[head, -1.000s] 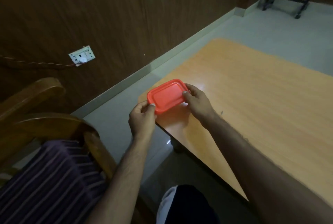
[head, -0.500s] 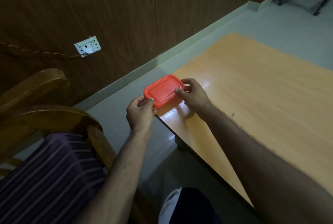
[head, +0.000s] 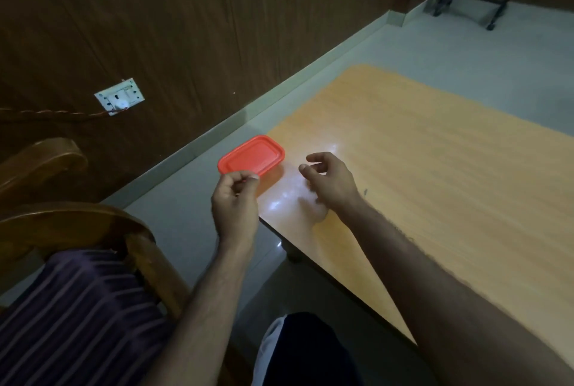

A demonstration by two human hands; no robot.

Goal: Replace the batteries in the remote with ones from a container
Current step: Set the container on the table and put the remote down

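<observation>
Red container (head: 251,155), orange wood-grain table (head: 435,168), purple striped cushion (head: 71,317), dark brown wall (head: 217,28).

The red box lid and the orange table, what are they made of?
The red rectangular container lid looks like plastic: one even bright colour, rounded corners, a moulded raised rim, a soft matte look. The orange table top looks like wood or a wood-look laminate: fine straight grain lines and a glossy finish that mirrors light near the hands. Which of the two, I can't tell.

Orange wooden table (head: 435,168), wooden chair (head: 62,224) with striped cushion (head: 71,317), wall socket (head: 119,96), grey floor (head: 466,44)
</observation>
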